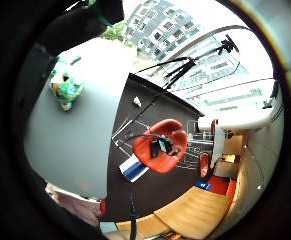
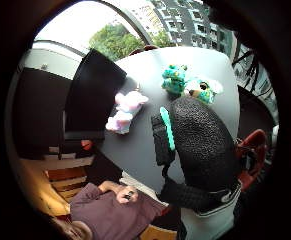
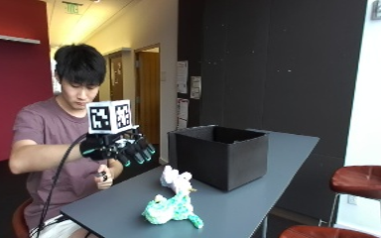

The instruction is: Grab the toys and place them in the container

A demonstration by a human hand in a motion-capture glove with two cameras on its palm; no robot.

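My gloved right hand (image 3: 119,148) hovers above the near end of the grey table (image 3: 243,208), fingers loosely bent and holding nothing. Below and to the side of it lie the toys. A white and pink plush (image 3: 176,179) (image 2: 125,111) sits close to the black container (image 3: 220,153) (image 2: 92,92). Two green plush toys (image 3: 170,209) lie together nearer the table's front edge, a teal one (image 2: 175,79) beside a teal and white one (image 2: 203,89) (image 1: 66,86). The container stands open-topped at the middle of the table. A gloved finger (image 2: 202,145) fills part of the thumb side view.
The person's bare left hand (image 3: 103,179) rests at the table's near edge. Red stools (image 3: 365,181) (image 1: 162,145) stand beside the table's long side. A dark wall runs behind the container.
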